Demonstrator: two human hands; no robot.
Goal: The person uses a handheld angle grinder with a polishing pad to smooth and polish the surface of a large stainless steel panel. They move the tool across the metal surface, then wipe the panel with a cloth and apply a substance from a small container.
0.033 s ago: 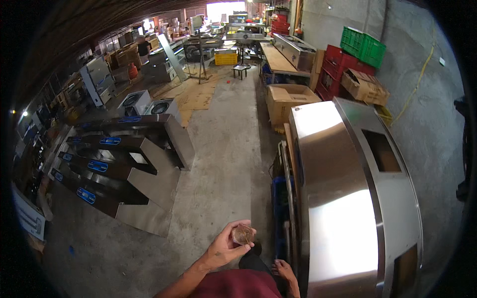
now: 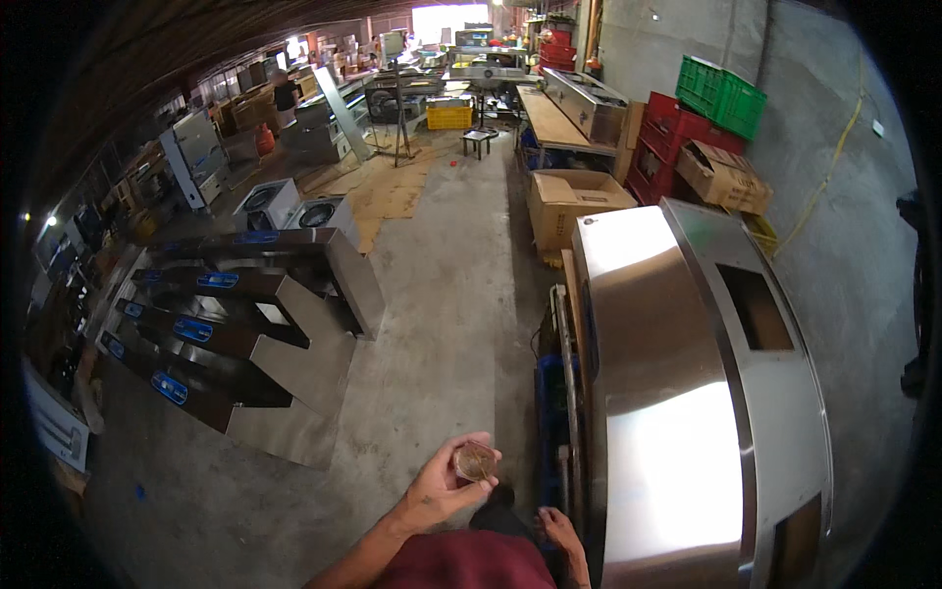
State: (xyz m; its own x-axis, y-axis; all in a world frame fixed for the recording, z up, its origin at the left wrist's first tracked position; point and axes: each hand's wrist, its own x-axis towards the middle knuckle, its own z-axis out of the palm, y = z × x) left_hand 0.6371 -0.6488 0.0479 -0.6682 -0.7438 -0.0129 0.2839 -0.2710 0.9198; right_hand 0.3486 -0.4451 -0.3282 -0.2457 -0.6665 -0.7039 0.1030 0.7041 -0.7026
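Observation:
My left hand (image 2: 444,483) is closed around a small round cup (image 2: 475,461) with a brownish inside, held up in front of my body. Its fingers wrap the far side and the thumb presses the near rim. What exactly fills the cup is too small to make out. My right hand (image 2: 561,530) hangs low beside my leg, fingers loosely bent, with nothing seen in it. Closest to that hand is the long stainless steel cabinet (image 2: 653,339) on my right, which has rectangular openings in its side panel.
Several metal cabinets with blue labels (image 2: 193,329) stand on the left. A concrete aisle (image 2: 432,294) runs ahead toward a small stool (image 2: 477,139) and a yellow crate (image 2: 449,117). On the right are an open cardboard box (image 2: 561,211), green crates (image 2: 721,96) and a workbench (image 2: 554,120).
The whole view has shifted very slightly. My left hand still holds the cup, and my right hand stays low at my side.

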